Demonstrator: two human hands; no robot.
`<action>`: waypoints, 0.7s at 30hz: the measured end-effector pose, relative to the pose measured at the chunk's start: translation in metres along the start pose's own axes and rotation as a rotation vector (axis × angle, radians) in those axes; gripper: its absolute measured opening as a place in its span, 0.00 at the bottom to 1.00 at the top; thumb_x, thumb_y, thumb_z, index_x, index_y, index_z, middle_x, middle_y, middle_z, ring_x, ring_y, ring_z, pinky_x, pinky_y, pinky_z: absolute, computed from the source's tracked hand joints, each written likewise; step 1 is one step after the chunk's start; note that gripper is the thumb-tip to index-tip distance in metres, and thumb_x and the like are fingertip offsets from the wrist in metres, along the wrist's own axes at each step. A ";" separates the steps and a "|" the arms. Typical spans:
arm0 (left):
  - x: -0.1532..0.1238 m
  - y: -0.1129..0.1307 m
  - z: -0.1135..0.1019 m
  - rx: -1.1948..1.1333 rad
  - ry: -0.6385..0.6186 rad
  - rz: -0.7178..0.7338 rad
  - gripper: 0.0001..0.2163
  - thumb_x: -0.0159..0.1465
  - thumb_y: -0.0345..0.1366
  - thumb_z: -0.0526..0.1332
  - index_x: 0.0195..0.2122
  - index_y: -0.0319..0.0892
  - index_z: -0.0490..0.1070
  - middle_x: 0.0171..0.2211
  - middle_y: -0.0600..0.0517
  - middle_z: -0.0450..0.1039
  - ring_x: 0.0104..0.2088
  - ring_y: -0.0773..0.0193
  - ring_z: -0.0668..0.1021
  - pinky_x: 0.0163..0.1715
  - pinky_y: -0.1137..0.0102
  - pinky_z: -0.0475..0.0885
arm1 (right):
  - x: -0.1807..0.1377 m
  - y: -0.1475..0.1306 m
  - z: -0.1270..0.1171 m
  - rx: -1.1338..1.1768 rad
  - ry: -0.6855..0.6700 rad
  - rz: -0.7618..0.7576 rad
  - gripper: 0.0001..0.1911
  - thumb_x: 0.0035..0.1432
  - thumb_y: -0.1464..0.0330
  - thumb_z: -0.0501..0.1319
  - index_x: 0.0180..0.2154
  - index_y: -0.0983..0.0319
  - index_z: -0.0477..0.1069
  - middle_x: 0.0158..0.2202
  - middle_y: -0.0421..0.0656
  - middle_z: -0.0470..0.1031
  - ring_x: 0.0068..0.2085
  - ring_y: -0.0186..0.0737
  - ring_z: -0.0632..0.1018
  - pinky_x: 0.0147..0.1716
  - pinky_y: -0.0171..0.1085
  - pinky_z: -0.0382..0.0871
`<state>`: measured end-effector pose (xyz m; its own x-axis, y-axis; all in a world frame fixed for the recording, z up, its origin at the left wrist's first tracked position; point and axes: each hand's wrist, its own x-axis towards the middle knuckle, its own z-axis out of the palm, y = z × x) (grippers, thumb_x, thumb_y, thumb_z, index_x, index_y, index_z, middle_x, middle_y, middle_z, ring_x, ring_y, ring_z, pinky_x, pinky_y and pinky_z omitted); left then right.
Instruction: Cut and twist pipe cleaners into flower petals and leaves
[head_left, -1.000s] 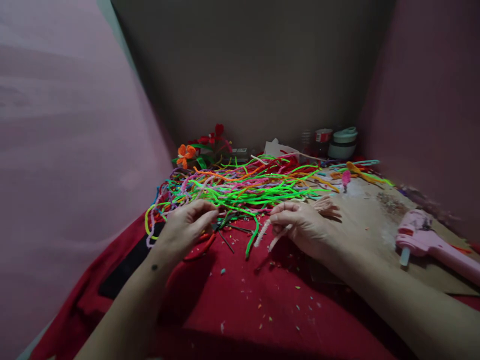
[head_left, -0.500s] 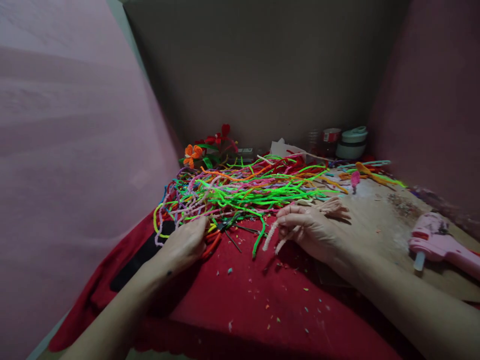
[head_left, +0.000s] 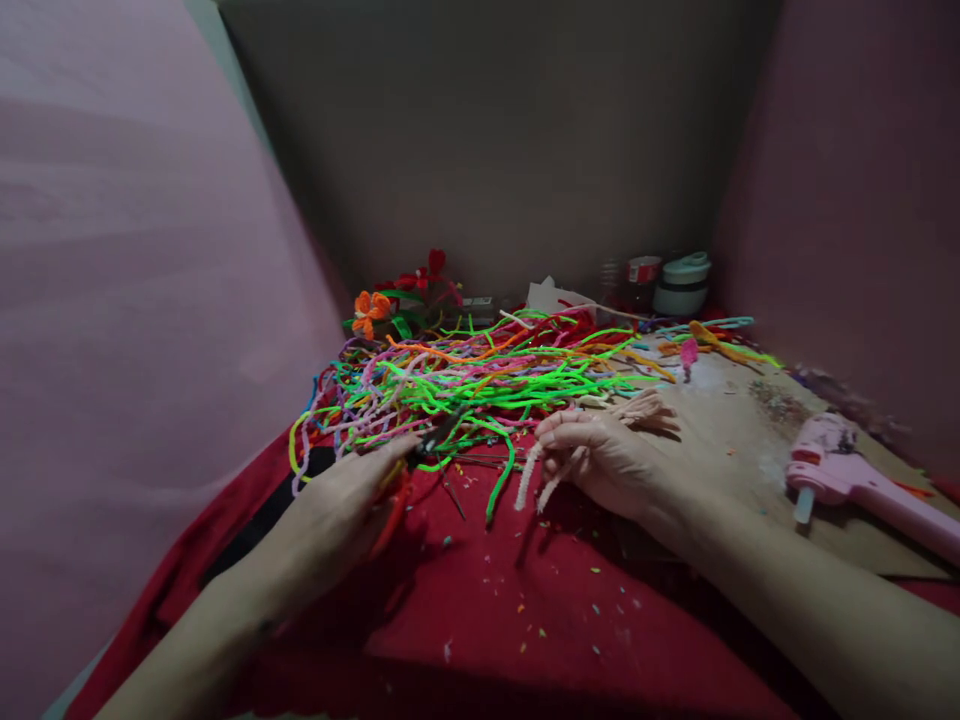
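My left hand (head_left: 337,510) is closed around a pair of pliers (head_left: 435,435) with orange-red handles, lifted just above the red cloth. Their dark jaws point away toward the pile of pipe cleaners (head_left: 480,385). My right hand (head_left: 596,455) pinches a pale pink pipe cleaner (head_left: 527,478) between thumb and fingers; two ends of it, or of two pieces, hang down at the left. Behind that hand lies a bundle of pale pink pipe cleaners (head_left: 649,408). A bright green pipe cleaner (head_left: 501,485) curves toward me between the hands.
A pink glue gun (head_left: 832,470) rests on the brown board (head_left: 735,480) at right. Small clippings dot the red cloth (head_left: 480,620). Orange (head_left: 370,313) and red fuzzy flowers (head_left: 435,265) stand at the back left, a lidded container (head_left: 682,285) at the back right. Walls enclose the table.
My left hand has lifted the pliers off the cloth, bringing them up and nearer to me. My right hand keeps its pinch on the pale pink pipe cleaner. The view has shifted slightly.
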<state>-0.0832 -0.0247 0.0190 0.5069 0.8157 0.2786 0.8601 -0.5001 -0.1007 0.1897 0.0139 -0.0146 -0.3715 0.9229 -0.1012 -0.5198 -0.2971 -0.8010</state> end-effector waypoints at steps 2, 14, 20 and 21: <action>0.001 0.015 -0.005 0.048 -0.005 0.127 0.19 0.62 0.31 0.49 0.55 0.44 0.56 0.44 0.47 0.71 0.40 0.63 0.74 0.38 0.70 0.67 | 0.000 0.000 -0.001 -0.005 -0.009 0.007 0.03 0.36 0.77 0.60 0.20 0.66 0.70 0.17 0.40 0.70 0.19 0.31 0.69 0.23 0.34 0.60; 0.014 0.036 -0.008 0.325 -0.211 0.260 0.22 0.60 0.24 0.51 0.56 0.41 0.56 0.34 0.48 0.72 0.33 0.59 0.73 0.38 0.60 0.64 | -0.002 -0.002 -0.002 -0.093 -0.079 0.091 0.02 0.37 0.77 0.59 0.20 0.67 0.70 0.16 0.39 0.69 0.17 0.28 0.66 0.20 0.32 0.58; 0.012 0.037 -0.008 0.329 -0.206 0.288 0.23 0.60 0.23 0.50 0.57 0.42 0.56 0.33 0.49 0.72 0.32 0.61 0.73 0.39 0.61 0.63 | -0.001 0.000 -0.004 -0.101 -0.109 0.099 0.04 0.37 0.79 0.58 0.18 0.67 0.69 0.16 0.39 0.68 0.17 0.29 0.67 0.20 0.32 0.59; 0.012 0.037 -0.007 0.333 -0.196 0.287 0.23 0.60 0.23 0.50 0.57 0.42 0.56 0.32 0.49 0.72 0.32 0.62 0.73 0.39 0.62 0.62 | -0.001 0.000 -0.005 -0.099 -0.116 0.100 0.04 0.37 0.79 0.58 0.19 0.67 0.70 0.16 0.39 0.68 0.17 0.29 0.67 0.20 0.32 0.60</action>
<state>-0.0460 -0.0353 0.0255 0.7001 0.7139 0.0132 0.6394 -0.6186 -0.4566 0.1934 0.0139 -0.0175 -0.5072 0.8536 -0.1190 -0.3997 -0.3553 -0.8450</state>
